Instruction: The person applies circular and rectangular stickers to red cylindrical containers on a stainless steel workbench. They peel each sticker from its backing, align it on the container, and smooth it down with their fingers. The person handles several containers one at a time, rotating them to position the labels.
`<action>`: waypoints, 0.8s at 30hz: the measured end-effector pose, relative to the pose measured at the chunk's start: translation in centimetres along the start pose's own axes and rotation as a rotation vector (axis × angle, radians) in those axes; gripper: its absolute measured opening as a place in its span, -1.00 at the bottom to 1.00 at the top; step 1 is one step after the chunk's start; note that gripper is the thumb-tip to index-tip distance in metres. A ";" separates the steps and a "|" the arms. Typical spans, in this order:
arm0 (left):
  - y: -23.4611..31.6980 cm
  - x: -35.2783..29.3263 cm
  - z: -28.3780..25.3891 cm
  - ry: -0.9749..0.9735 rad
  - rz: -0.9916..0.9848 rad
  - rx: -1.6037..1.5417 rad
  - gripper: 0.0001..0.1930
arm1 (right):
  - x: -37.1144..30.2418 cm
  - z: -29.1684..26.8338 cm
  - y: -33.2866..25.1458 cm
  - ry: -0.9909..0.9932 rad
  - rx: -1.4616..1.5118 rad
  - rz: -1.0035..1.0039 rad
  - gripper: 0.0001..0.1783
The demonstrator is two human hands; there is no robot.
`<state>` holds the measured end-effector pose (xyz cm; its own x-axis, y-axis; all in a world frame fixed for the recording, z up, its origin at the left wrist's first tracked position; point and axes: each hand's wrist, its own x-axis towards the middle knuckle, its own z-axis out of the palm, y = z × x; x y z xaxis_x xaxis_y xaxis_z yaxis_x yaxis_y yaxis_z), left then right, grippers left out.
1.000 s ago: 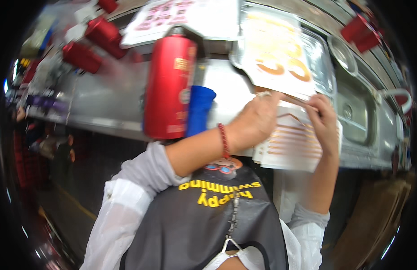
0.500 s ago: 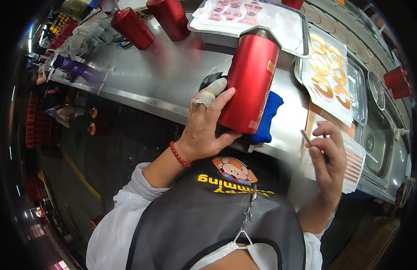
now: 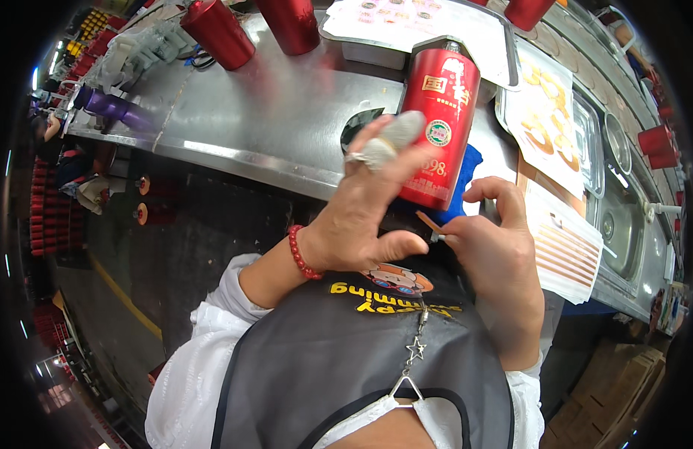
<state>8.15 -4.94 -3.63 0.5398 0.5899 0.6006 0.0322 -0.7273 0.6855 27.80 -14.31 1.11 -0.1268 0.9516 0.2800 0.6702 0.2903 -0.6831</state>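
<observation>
A red bottle (image 3: 445, 105) with pale printing and a round emblem lies tilted on a blue cloth pad (image 3: 470, 166) at the bench's front edge. My left hand (image 3: 354, 217) is beside its left side, fingers stretched and thumb apart, with a grey cover on one finger. Motion blurs those fingertips, so I cannot tell whether they touch the bottle. Between thumb and finger, my right hand (image 3: 503, 258) pinches a small copper-coloured strip (image 3: 428, 221) just below the bottle's lower end.
A white sheet of copper-coloured strips (image 3: 567, 258) lies to the right, below a sheet of gold ring-shaped labels (image 3: 537, 127). Behind the bottle is a tray (image 3: 473, 37) of pink labels. More red bottles (image 3: 219, 34) stand at the back left; a sink (image 3: 619, 232) is far right.
My right hand has moved left with the strip, to the bottle's lower end. The bottle has turned, so its printed face shows. My left hand has loosened from it, fingers spread.
</observation>
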 end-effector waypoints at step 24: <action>-3.2 -2.5 -1.0 0.011 -0.447 -0.344 -0.38 | 0.7 3.7 2.9 0.147 0.072 0.168 -0.83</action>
<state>5.83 -3.78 -6.92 0.5282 0.8190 0.2240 -0.0216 -0.2507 0.9678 26.95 -12.43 -3.11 0.0937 0.9638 0.2496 0.6183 0.1401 -0.7733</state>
